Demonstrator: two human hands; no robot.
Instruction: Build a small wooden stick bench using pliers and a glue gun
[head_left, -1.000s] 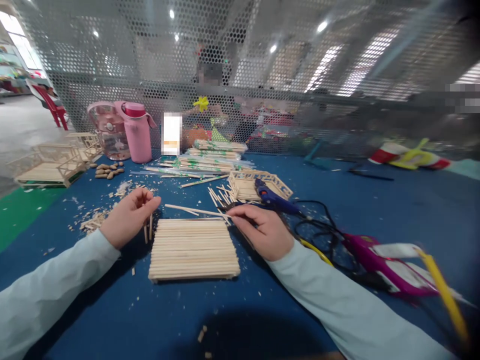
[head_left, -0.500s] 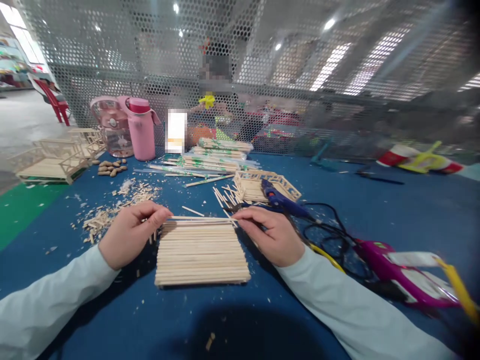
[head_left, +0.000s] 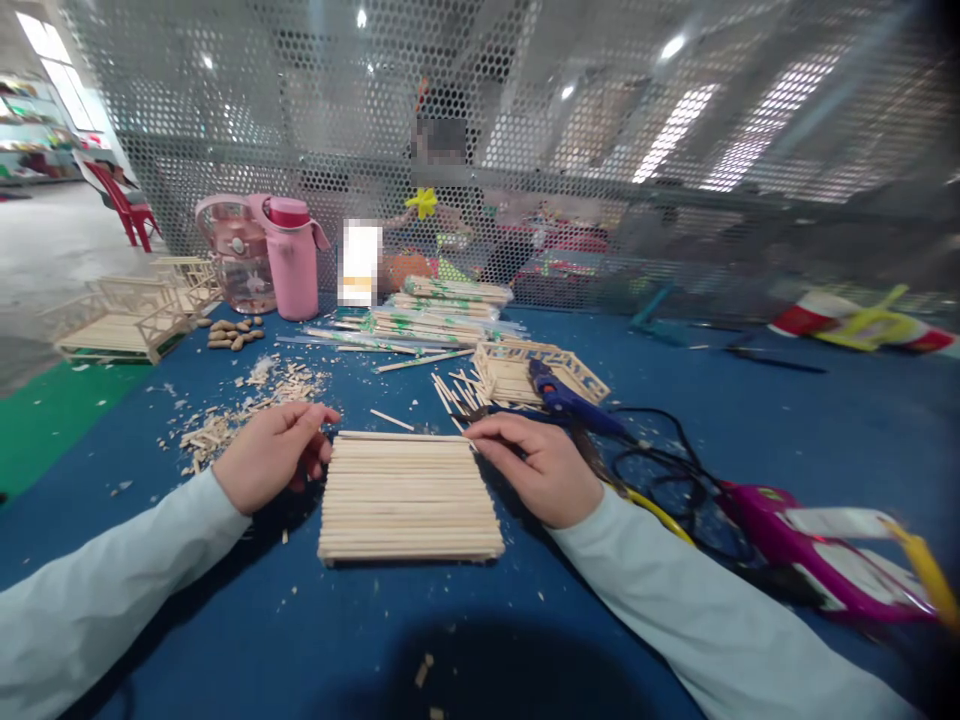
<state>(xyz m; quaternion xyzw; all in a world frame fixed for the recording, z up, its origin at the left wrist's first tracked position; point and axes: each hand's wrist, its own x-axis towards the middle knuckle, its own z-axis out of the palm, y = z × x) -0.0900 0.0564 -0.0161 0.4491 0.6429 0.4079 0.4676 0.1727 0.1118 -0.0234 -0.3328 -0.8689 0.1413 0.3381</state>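
The right hand pinches the right end of a thin stick along the far edge of the stick panel mid-frame; the left hand, left of centre, curls beside the panel, its grip impossible to tell. Beyond, a blue glue gun lies right of centre; a pink bottle stands upper left.

Left sleeve runs off-frame at 8 o'clock; purple tool at 4 is blurred. We can't tell whether left hand touches the stick panel.
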